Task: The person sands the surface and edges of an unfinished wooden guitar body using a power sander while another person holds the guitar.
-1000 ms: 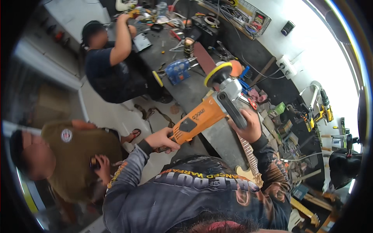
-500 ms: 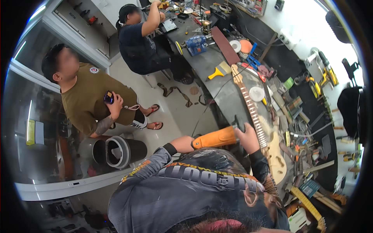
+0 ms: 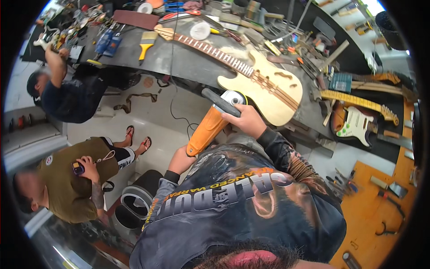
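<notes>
- head view: worn fisheye, facing steeply down
- shirt (image 3: pixel 237 215) nearest, filling bottom
- grinder (image 3: pixel 207 129) close, mid-frame
- bench (image 3: pixel 190 63) farther, curving across top

The surface (image 3: pixel 190 66), dark grey and dusty, crosses the upper view. A pale guitar (image 3: pixel 273 96) lies on it face up, headstock to the left, its body reaching the front edge. A yellow-handled brush (image 3: pixel 147 42) lies left of the neck, bristles toward the rear. A maroon strip (image 3: pixel 135 19) lies behind the brush; a blue tool (image 3: pixel 107 43), type unclear, stands farther left. A white disc (image 3: pixel 199 31) rests behind the neck. Assorted tools and blocks crowd the rear.
</notes>
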`<action>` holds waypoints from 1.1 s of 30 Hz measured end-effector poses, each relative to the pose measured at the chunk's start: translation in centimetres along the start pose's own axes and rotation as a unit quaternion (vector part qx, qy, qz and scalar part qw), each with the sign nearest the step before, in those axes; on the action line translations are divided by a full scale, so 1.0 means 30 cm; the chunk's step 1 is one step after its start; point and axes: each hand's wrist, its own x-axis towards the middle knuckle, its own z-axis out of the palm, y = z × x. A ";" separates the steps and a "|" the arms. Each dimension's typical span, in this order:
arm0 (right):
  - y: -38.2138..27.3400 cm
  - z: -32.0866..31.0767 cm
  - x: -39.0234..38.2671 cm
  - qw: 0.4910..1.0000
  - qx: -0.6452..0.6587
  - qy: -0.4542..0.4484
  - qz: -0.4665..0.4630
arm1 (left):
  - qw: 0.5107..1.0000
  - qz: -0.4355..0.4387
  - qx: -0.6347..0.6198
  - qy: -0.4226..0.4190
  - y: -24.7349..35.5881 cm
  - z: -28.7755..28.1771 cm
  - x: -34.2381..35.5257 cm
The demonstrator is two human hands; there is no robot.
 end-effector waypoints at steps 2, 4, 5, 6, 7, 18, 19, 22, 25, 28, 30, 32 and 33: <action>0.108 -0.034 -0.024 1.000 0.011 0.017 -0.011 | 1.000 -0.012 0.001 -0.015 -0.006 0.071 0.041; 0.214 -0.070 -0.070 0.999 0.023 0.029 -0.020 | 0.999 -0.032 0.008 -0.035 0.059 0.112 0.063; 0.255 -0.090 -0.089 0.998 0.044 0.042 -0.010 | 0.998 -0.050 0.012 -0.042 0.103 0.126 0.074; 0.292 -0.112 -0.101 0.997 0.063 0.054 -0.001 | 0.997 -0.055 0.038 -0.047 0.147 0.132 0.086; 0.324 -0.140 -0.104 0.997 0.065 0.052 -0.001 | 0.996 -0.058 0.040 -0.046 0.188 0.142 0.101; 0.622 -0.360 -0.171 0.991 0.122 0.057 -0.012 | 0.983 -0.101 0.154 -0.028 0.362 0.408 0.170; 0.616 -0.377 -0.176 0.991 0.123 0.054 -0.006 | 0.982 -0.106 0.153 -0.030 0.382 0.422 0.174; 0.655 -0.405 -0.181 0.990 0.137 0.031 0.007 | 0.976 -0.111 0.186 -0.024 0.421 0.448 0.169; 0.661 -0.413 -0.173 0.989 0.146 0.016 0.010 | 0.976 -0.097 0.192 -0.017 0.391 0.455 0.181; 0.633 -0.421 -0.164 0.989 0.146 0.011 0.009 | 0.976 -0.078 0.203 -0.003 0.376 0.461 0.184; 0.634 -0.415 -0.160 0.988 0.155 0.013 0.010 | 0.975 -0.094 0.204 -0.004 0.365 0.457 0.197; 0.659 -0.407 -0.158 0.990 0.142 0.009 0.024 | 0.974 -0.099 0.202 -0.003 0.364 0.462 0.203; 0.658 -0.406 -0.156 0.989 0.144 0.010 0.025 | 0.974 -0.106 0.201 0.003 0.361 0.459 0.197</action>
